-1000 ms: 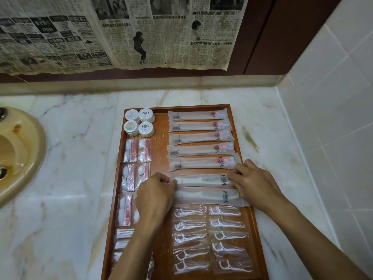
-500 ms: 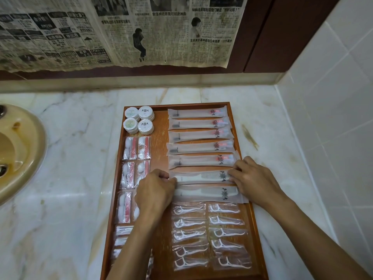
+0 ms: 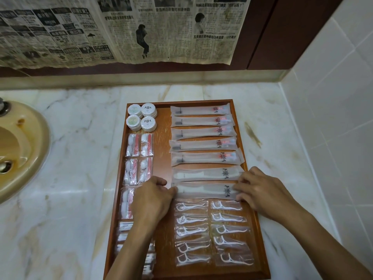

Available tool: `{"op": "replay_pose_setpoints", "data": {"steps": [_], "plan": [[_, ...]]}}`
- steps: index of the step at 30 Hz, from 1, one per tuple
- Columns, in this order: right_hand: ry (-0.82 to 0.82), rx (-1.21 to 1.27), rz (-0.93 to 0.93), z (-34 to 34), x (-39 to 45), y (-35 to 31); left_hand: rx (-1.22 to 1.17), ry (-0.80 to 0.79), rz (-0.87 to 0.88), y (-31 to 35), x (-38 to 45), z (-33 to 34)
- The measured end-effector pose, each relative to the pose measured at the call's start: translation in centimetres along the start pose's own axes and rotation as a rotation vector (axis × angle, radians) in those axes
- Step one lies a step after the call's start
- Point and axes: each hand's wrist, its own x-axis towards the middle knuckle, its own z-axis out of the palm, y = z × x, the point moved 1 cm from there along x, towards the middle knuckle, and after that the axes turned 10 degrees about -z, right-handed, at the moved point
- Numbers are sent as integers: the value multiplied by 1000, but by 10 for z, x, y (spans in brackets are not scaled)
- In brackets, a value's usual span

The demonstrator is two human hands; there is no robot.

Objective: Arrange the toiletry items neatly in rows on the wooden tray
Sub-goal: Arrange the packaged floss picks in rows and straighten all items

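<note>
Marble counter (image 3: pixel 66 158) w/ beige sink (image 3: pixel 22 150) at left, white tiled wall (image 3: pixel 333 98) at right, newspaper sheet (image 3: pixel 121 31) hung on dark panel at back. Wooden tray (image 3: pixel 163 138) lies centre, long axis running away from viewer. Far-left corner: four round white soap packs (image 3: pixel 141 117) in a 2×2 block. Below them, left col.: clear cotton-swab packets (image 3: pixel 139 145) in pairs, nearer ones partly hidden by the forearm. Right col., far to near: five wrapped toothbrushes (image 3: pixel 201 132) lying crosswise, then two wrapped combs, then two cols. of floss picks (image 3: pixel 212 233) in clear sleeves. Left hand (image 3: pixel 150 201) and right hand (image 3: pixel 260 193) each pinch one end of the near comb packet (image 3: pixel 205 190), fingertips on the wrapper; packet lies flat, crosswise, just beside the upper comb packet (image 3: pixel 205 173) and touching the floss row.
</note>
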Motion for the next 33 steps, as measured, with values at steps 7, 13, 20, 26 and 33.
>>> {"op": "replay_pose_setpoints", "data": {"steps": [7, 13, 20, 26, 33], "plan": [[-16, -64, -34, 3, 2, 3, 63, 60, 40, 3, -4, 3], [-6, -88, -47, 4, 2, 3, 78, 88, 72, 2, -6, 4], [-20, -94, -41, 6, 3, 4, 95, 92, 79, 2, -5, 6], [-15, -80, -38, 6, 2, 4, 88, 93, 85, 1, -4, 7], [104, -38, -2, -3, -5, -3, 106, 89, 85, 1, -4, 4]]}}
